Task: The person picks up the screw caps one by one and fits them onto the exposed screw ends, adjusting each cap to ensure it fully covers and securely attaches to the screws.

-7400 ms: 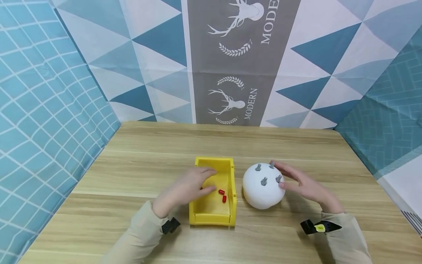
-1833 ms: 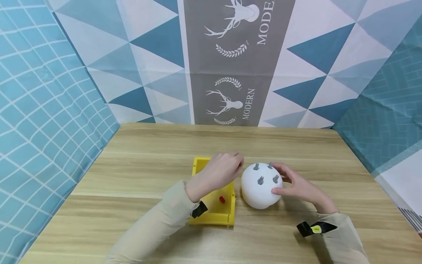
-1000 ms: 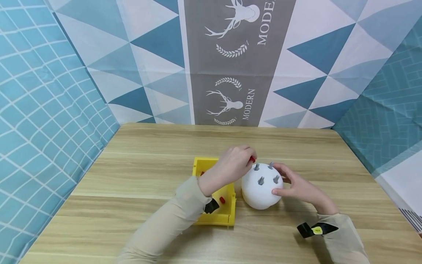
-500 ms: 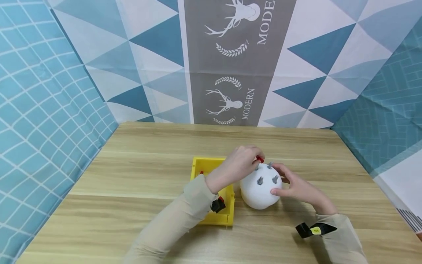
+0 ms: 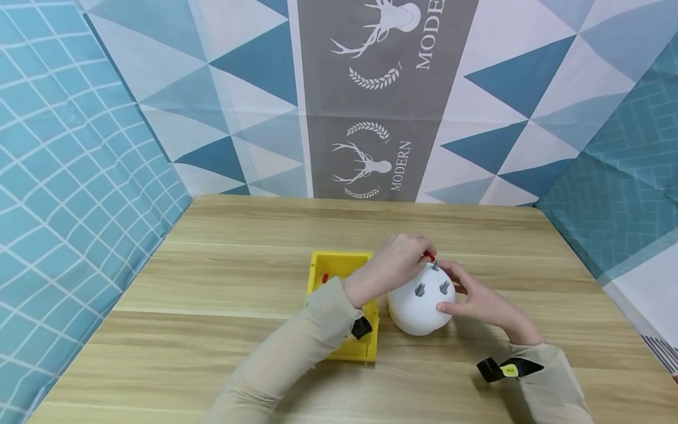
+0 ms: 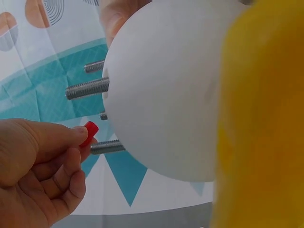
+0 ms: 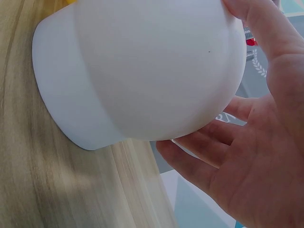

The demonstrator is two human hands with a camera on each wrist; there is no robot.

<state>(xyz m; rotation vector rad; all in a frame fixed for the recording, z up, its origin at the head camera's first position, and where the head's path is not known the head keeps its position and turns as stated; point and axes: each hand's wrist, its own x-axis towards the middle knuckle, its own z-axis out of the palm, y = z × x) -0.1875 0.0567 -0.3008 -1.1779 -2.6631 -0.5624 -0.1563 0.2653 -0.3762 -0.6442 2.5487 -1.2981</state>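
Note:
A white dome-shaped piece [image 5: 418, 315] stands on the table, with several grey threaded studs [image 5: 444, 287] sticking up from its top. Between thumb and fingers my left hand [image 5: 394, 266] pinches a small red cap [image 6: 91, 132]. It holds the cap over the dome's far side, close to the back right stud [image 5: 435, 265]; whether cap and stud touch I cannot tell. From the right, my right hand [image 5: 482, 303] grips the dome, thumb on the near side and fingers round the far side. In the right wrist view the dome's plain side [image 7: 156, 66] fills the picture.
Just left of the dome sits a yellow bin [image 5: 346, 353], partly covered by the left forearm. Inside it a red cap [image 5: 325, 278] shows near the back. A patterned cloth [image 5: 365, 106] rises behind the wooden table [image 5: 212, 282].
From over the bin, my left hand has gone right to the dome, now with a red cap in its fingers, and has shifted to the back right stud. The right hand keeps its place.

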